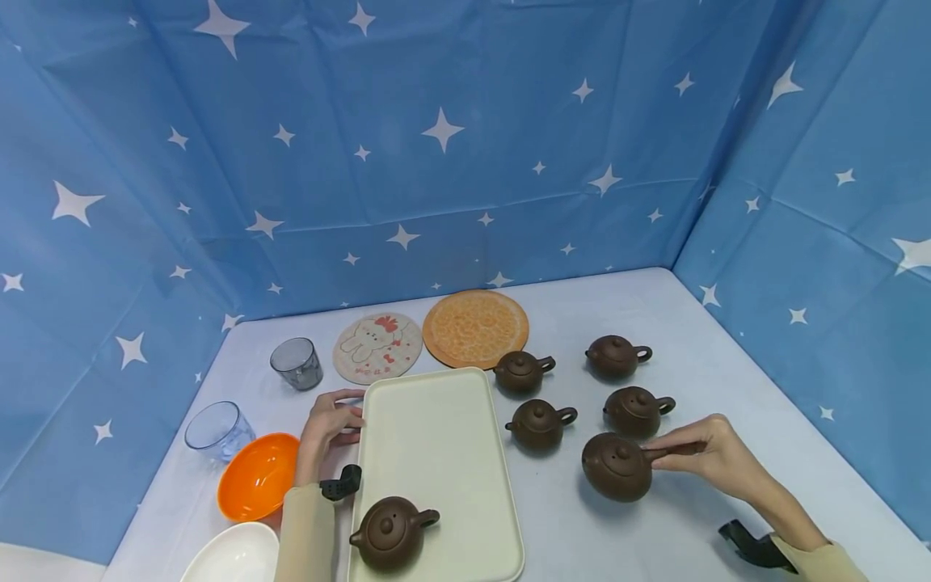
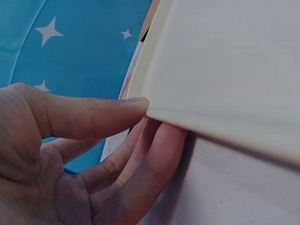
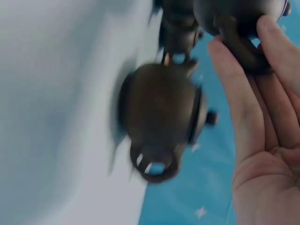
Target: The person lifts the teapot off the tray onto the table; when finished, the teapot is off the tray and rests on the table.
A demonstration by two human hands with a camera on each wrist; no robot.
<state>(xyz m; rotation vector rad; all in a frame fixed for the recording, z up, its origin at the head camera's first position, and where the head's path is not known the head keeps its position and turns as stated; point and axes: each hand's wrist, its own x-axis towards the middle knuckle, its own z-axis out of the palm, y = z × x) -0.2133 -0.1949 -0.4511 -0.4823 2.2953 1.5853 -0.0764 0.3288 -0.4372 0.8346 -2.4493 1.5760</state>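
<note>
The right hand pinched the handle of a brown teapot at the top, while a second, blurred teapot stood just beside it on the pale table.

We see a pale blue table filling the lower frame. On it at centre lies a cream tray. Right of it stand five brown teapots. Above the tray lie a rabbit coaster and an orange coaster. At left stand a grey cup, a clear glass, an orange bowl and a white bowl.
</note>
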